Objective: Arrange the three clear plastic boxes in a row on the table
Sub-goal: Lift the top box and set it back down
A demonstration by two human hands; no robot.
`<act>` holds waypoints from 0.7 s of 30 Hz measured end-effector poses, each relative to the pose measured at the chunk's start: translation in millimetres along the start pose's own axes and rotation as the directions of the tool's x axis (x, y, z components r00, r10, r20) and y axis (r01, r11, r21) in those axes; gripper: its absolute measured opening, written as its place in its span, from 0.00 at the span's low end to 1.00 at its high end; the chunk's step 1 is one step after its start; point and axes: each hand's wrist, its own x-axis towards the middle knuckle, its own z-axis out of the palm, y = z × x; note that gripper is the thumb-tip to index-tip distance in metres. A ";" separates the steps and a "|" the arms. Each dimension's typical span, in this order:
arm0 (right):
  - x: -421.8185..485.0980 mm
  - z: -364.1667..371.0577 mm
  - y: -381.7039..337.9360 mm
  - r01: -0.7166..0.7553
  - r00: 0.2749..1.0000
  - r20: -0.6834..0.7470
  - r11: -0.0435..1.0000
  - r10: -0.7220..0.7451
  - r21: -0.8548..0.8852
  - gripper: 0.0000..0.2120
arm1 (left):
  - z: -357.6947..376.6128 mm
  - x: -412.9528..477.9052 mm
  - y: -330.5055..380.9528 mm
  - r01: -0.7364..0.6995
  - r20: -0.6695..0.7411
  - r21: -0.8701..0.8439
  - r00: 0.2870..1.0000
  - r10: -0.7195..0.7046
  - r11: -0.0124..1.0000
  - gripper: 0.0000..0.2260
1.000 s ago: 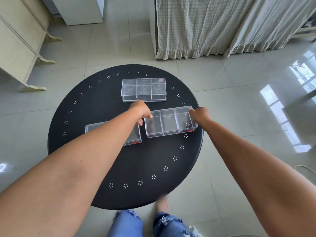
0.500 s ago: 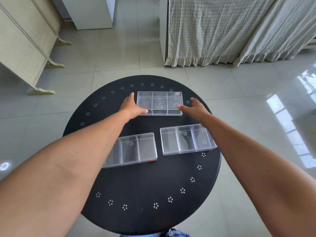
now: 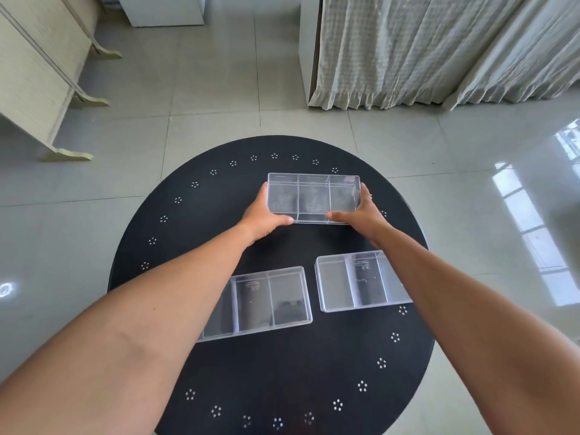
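Clear plastic, the far box (image 3: 313, 197) sits near the far edge of the round black table (image 3: 201, 381), clasped at its ends by the left hand (image 3: 262, 216) and right hand (image 3: 364, 215). Two near boxes (image 3: 270, 301) (image 3: 354, 282) lie side by side, slightly askew. Judged risk: slick walls could slip, or the forearms could nudge the near pair.

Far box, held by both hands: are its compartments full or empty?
Empty. Through the far box, gripped by left hand and right hand, only clear dividers show.
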 end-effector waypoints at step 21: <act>7.8 -42.5 -50.9 0.224 0.965 0.128 0.974 -0.227 0.040 0.57 | -56.4 13.5 63.8 0.342 0.096 -0.422 0.938 -0.333 0.840 0.11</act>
